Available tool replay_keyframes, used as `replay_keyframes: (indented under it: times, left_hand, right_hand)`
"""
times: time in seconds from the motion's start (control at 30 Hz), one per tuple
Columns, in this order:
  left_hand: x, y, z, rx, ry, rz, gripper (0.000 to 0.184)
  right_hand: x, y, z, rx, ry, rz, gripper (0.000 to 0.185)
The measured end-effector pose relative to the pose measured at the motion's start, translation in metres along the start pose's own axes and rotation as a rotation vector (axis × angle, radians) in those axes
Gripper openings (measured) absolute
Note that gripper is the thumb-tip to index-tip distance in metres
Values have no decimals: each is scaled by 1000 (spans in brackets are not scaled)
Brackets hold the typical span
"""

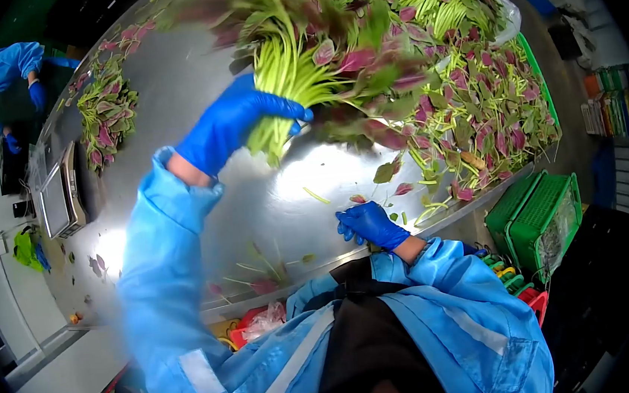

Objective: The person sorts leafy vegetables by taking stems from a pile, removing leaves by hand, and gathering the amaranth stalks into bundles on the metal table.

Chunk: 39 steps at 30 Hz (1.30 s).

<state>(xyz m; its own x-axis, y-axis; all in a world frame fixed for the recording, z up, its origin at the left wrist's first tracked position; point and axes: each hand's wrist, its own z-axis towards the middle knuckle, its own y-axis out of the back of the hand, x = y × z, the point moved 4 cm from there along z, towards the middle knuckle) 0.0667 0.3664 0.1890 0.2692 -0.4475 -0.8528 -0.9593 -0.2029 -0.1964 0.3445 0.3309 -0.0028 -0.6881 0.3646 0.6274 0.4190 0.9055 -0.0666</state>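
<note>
My left hand (237,121), in a blue glove, is wrapped round the pale green stems of a bunch of amaranth greens (281,68). The bunch is raised over the metal table, its purple-and-green leaves smeared by motion. Low in front of my body, my right hand (372,225), also gloved in blue, rests near the table's front edge with its fingers curled in; nothing shows in them. Close to it lie a few loose leaves (403,189) and a cut stem piece (317,195).
A large heap of amaranth (486,106) covers the table's right side. A smaller pile (107,113) lies at the left, beyond a scale (61,190). Green crates (537,218) stand off the right front edge. A co-worker in blue (15,69) is at the far left.
</note>
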Motion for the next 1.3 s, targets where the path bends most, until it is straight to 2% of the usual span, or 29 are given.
replay_keyframes:
  times: [0.1,0.2,0.27,0.37,0.43,0.47,0.57,0.6,0.7,0.73,0.8,0.87,0.9,1.0,1.1,1.13,1.23,1.3]
  left_hand:
    - [-33,33,-2,-87,4,-18,33]
    - [-36,86,8,27,-146,8,39]
    - [-9,123,17,3,-106,45,33]
    - [47,198,24,-40,47,267,30]
    - [87,257,16,-97,197,369,26]
    - [109,290,10,-94,256,464,30]
    - [122,335,-14,-130,232,465,43]
    - [121,349,-18,-123,309,458,50]
    - [115,392,-27,-176,347,780,43]
    - [126,416,-26,-115,316,756,44]
    - [135,442,-22,-137,333,860,45]
    - [135,453,-21,-154,344,967,46]
    - [135,457,-21,-199,323,908,51]
    - [131,434,-25,-325,262,734,64]
    - [124,411,-43,-534,29,707,77]
    - [120,396,-51,-609,-108,731,78]
    - [129,361,-85,-953,-420,906,84]
    - [163,333,-114,-1125,-390,823,83]
  right_hand:
    - [6,-1,-2,-14,16,-38,34]
    - [-6,2,5,-4,79,-58,33]
    - [-20,5,12,-23,304,-239,32]
    - [-18,3,11,-25,302,-256,27]
    - [-8,3,5,12,93,-194,22]
    - [-2,2,5,12,91,-237,22]
    - [-7,2,9,-43,249,-259,22]
    - [-8,2,10,-30,240,-273,21]
    - [-2,3,13,-6,281,-339,18]
    - [0,2,15,-14,337,-365,17]
    - [-14,4,18,-23,424,-406,12]
    - [0,3,17,-15,587,-496,10]
    - [6,2,15,-12,668,-540,10]
    - [3,3,15,25,640,-559,10]
    - [5,2,13,22,595,-479,12]
    - [6,2,13,17,576,-447,13]
    - [-5,2,16,13,565,-430,17]
    - [-11,3,16,-28,652,-625,20]
